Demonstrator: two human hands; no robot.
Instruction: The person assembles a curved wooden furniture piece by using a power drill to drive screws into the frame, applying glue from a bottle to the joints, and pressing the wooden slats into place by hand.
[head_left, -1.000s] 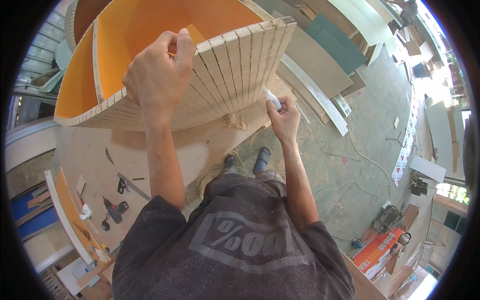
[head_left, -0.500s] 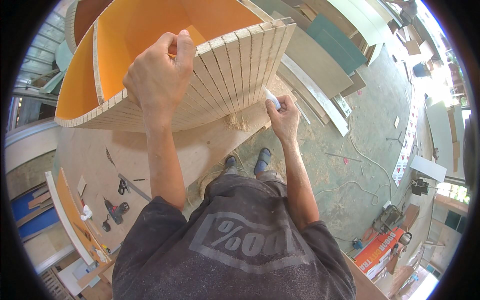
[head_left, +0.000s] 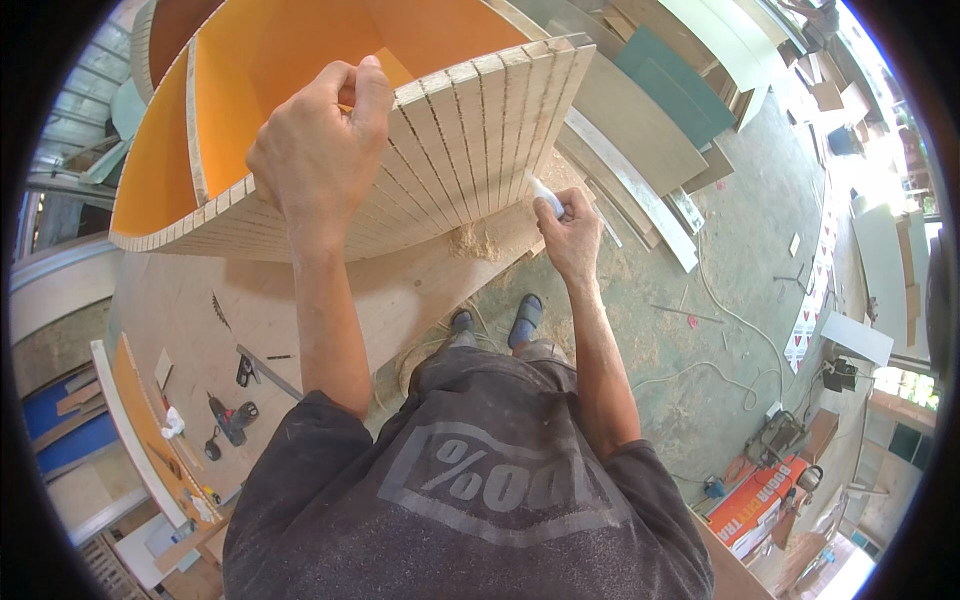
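Note:
A curved wooden panel with rows of narrow saw-cut grooves forms the near side of a cabinet carcass with an orange interior. My left hand is closed over the panel's upper edge, its fingertips partly hidden behind that edge. In my right hand is a small white squeeze bottle with a thin nozzle, held between thumb and fingers. Its nozzle points up at the grooves near the panel's right end; whether the tip touches the wood I cannot tell. Sawdust lies heaped below the panel.
The carcass stands on a wooden worktable. On the table's left lie a cordless drill and a square. Boards are stacked at the far right. A cable trails across the floor near a power tool.
My right hand and the bottle have shifted very slightly along the grooved face. My left hand keeps its hold on the panel's edge.

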